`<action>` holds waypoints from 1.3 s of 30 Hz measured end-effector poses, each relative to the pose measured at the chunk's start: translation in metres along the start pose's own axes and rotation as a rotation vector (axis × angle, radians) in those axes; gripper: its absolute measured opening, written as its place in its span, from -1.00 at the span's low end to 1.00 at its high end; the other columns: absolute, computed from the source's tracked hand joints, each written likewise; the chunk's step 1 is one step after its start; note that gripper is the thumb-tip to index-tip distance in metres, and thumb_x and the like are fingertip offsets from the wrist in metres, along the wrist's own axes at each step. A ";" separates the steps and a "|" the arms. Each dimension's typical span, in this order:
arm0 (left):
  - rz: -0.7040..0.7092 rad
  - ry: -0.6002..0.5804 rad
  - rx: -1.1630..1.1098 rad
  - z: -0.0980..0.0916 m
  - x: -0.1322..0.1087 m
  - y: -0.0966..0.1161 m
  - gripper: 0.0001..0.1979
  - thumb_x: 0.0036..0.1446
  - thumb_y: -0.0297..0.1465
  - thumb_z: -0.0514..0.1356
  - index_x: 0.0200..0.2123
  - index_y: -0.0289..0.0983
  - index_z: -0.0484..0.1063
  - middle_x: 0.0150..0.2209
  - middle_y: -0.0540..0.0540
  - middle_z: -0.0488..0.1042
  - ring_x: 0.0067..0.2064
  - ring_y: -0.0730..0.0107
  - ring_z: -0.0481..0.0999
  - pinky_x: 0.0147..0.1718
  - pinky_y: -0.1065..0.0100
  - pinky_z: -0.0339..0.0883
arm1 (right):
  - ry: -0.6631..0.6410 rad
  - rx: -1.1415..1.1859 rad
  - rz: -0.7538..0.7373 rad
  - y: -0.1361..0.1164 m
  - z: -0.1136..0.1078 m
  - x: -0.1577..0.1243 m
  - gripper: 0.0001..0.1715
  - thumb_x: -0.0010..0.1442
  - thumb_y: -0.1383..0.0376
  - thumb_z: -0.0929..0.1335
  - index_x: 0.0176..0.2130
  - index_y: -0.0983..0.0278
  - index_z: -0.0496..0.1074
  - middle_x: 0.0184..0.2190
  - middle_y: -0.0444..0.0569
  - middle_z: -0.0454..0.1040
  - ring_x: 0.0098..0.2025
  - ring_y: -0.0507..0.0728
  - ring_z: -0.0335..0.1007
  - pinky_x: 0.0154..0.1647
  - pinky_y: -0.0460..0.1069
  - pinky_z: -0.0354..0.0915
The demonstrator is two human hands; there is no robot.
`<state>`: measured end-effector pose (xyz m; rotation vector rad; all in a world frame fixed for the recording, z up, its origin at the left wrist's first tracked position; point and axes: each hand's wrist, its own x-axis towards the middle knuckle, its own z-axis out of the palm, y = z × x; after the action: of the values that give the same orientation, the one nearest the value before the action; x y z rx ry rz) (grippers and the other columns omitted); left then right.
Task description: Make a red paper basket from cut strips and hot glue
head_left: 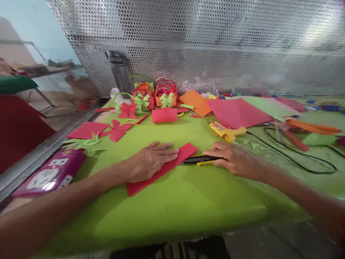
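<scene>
The left hand (pixel 147 162) lay flat on the red strip (pixel 187 151), palm down, fingers stretched out and close together, pressing it to the green sheet (pixel 167 208). The strip ran slantwise, its far corner poking out past the fingertips. At that corner's right edge lay the knife (pixel 198 160), black and yellow, its tip touching or nearly touching the strip. The right hand (pixel 233 158) covered the knife's handle; the view was blurred there, but the fingers seemed curled down over it, gripping.

Beyond the strip, to the right, a yellow glue gun (pixel 225 131) rested on the sheet, with a black cord (pixel 296 158) looping further right. Straight behind the strip sat a folded pink paper (pixel 164 115), and behind that a cluster of paper baskets (pixel 164 91) with green bows. Behind and left of the strip lay a red flower (pixel 116 130). Well to the strip's left, a purple pack (pixel 51 174) lay at the sheet's edge.
</scene>
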<state>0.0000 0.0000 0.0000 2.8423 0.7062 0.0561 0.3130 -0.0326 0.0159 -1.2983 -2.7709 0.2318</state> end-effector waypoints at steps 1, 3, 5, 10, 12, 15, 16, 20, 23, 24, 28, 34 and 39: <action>0.003 0.006 0.001 0.000 -0.001 0.000 -0.48 0.26 -0.48 -0.18 0.28 -0.11 -0.07 0.30 0.04 0.00 0.33 0.26 -0.14 0.23 0.05 -0.25 | 0.001 0.001 -0.009 -0.001 0.000 0.001 -0.58 0.25 0.33 0.24 0.10 0.16 0.32 -0.24 0.01 0.40 -0.31 0.11 0.37 -0.29 -0.01 0.23; 0.007 0.013 0.003 0.001 -0.002 0.000 -0.46 0.25 -0.50 -0.16 0.28 -0.09 -0.08 0.30 0.04 0.00 0.33 0.27 -0.14 0.23 0.07 -0.25 | 0.000 0.000 -0.021 -0.003 0.001 0.003 -0.57 0.25 0.31 0.24 0.10 0.14 0.31 -0.24 0.00 0.41 -0.32 0.10 0.37 -0.29 -0.02 0.23; 0.004 0.013 0.006 0.001 -0.003 0.001 -0.45 0.23 -0.51 -0.15 0.28 -0.08 -0.08 0.30 0.05 0.01 0.33 0.27 -0.15 0.23 0.07 -0.24 | -0.005 -0.006 -0.025 -0.006 0.000 0.005 -0.58 0.25 0.31 0.24 0.10 0.13 0.31 -0.24 -0.01 0.41 -0.31 0.10 0.37 -0.28 -0.02 0.23; -0.002 -0.003 0.009 -0.001 -0.002 0.003 -0.44 0.23 -0.52 -0.14 0.28 -0.10 -0.08 0.30 0.05 0.00 0.33 0.26 -0.16 0.23 0.04 -0.23 | -0.024 -0.018 -0.022 -0.017 -0.003 0.007 -0.62 0.23 0.33 0.25 0.05 0.14 0.36 -0.24 -0.01 0.41 -0.29 0.11 0.39 -0.28 -0.01 0.22; -0.012 -0.012 0.011 -0.002 -0.001 0.004 -0.45 0.23 -0.52 -0.14 0.27 -0.12 -0.06 0.30 0.04 0.00 0.33 0.25 -0.15 0.22 0.02 -0.23 | -0.031 -0.023 -0.026 -0.021 -0.003 0.009 -0.63 0.23 0.35 0.25 0.03 0.16 0.37 -0.23 -0.01 0.41 -0.28 0.11 0.39 -0.28 -0.01 0.22; -0.022 -0.019 0.012 -0.003 0.000 0.004 -0.46 0.23 -0.52 -0.15 0.27 -0.13 -0.04 0.30 0.04 0.01 0.33 0.25 -0.14 0.22 0.00 -0.21 | -0.024 -0.044 -0.029 -0.025 -0.004 0.010 -0.67 0.22 0.36 0.26 -0.02 0.19 0.41 -0.24 0.00 0.43 -0.31 0.10 0.40 -0.32 -0.04 0.21; -0.021 -0.019 0.013 -0.003 0.000 0.005 -0.46 0.23 -0.52 -0.15 0.27 -0.14 -0.04 0.30 0.04 0.02 0.33 0.25 -0.15 0.22 0.00 -0.20 | -0.023 -0.054 -0.027 -0.027 -0.005 0.011 -0.69 0.22 0.37 0.26 -0.04 0.19 0.42 -0.24 0.00 0.43 -0.32 0.10 0.40 -0.34 -0.04 0.20; -0.020 -0.020 0.012 -0.004 0.001 0.005 -0.47 0.23 -0.50 -0.15 0.27 -0.15 -0.03 0.29 0.04 0.02 0.33 0.23 -0.15 0.21 -0.03 -0.20 | -0.043 -0.068 -0.014 -0.035 -0.007 0.013 -0.70 0.21 0.37 0.28 -0.06 0.19 0.43 -0.26 0.01 0.44 -0.33 0.10 0.41 -0.37 -0.05 0.21; -0.015 -0.019 0.008 -0.003 0.000 0.005 -0.47 0.24 -0.49 -0.16 0.27 -0.14 -0.04 0.30 0.03 0.01 0.33 0.23 -0.16 0.21 -0.03 -0.20 | -0.063 -0.052 -0.009 -0.040 -0.009 0.016 -0.68 0.21 0.37 0.28 -0.04 0.19 0.42 -0.24 0.02 0.44 -0.28 0.12 0.42 -0.31 -0.03 0.24; -0.011 -0.020 0.010 -0.003 0.000 0.005 -0.47 0.24 -0.48 -0.16 0.27 -0.14 -0.05 0.30 0.03 0.00 0.33 0.23 -0.17 0.21 -0.04 -0.21 | -0.068 -0.043 -0.012 -0.042 -0.009 0.017 -0.67 0.21 0.37 0.27 -0.02 0.19 0.42 -0.23 0.02 0.44 -0.27 0.12 0.42 -0.30 -0.03 0.26; 0.000 -0.018 0.021 -0.003 0.000 0.005 -0.47 0.25 -0.47 -0.16 0.28 -0.14 -0.08 0.30 0.01 -0.01 0.33 0.22 -0.17 0.21 -0.05 -0.22 | -0.061 -0.007 -0.048 -0.045 -0.008 0.021 -0.64 0.22 0.37 0.26 0.02 0.20 0.39 -0.21 0.04 0.44 -0.24 0.13 0.42 -0.25 -0.01 0.28; -0.011 -0.045 0.032 -0.006 0.002 0.008 -0.47 0.24 -0.48 -0.13 0.27 -0.18 -0.05 0.31 0.00 -0.03 0.33 0.21 -0.17 0.20 -0.03 -0.19 | -0.057 -0.019 -0.050 -0.047 -0.006 0.023 -0.61 0.20 0.39 0.28 0.03 0.19 0.38 -0.19 0.03 0.45 -0.22 0.16 0.43 -0.25 0.01 0.31; -0.017 -0.039 0.024 -0.007 0.002 0.009 -0.49 0.24 -0.47 -0.14 0.27 -0.21 -0.03 0.30 -0.03 0.00 0.33 0.20 -0.16 0.20 -0.03 -0.18 | -0.037 0.001 -0.084 -0.047 -0.006 0.024 -0.59 0.19 0.39 0.28 0.04 0.19 0.37 -0.17 0.04 0.45 -0.21 0.15 0.44 -0.23 0.01 0.32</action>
<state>0.0052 -0.0058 0.0089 2.8510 0.7280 -0.0111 0.2628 -0.0434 0.0292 -1.1855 -2.8483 0.2548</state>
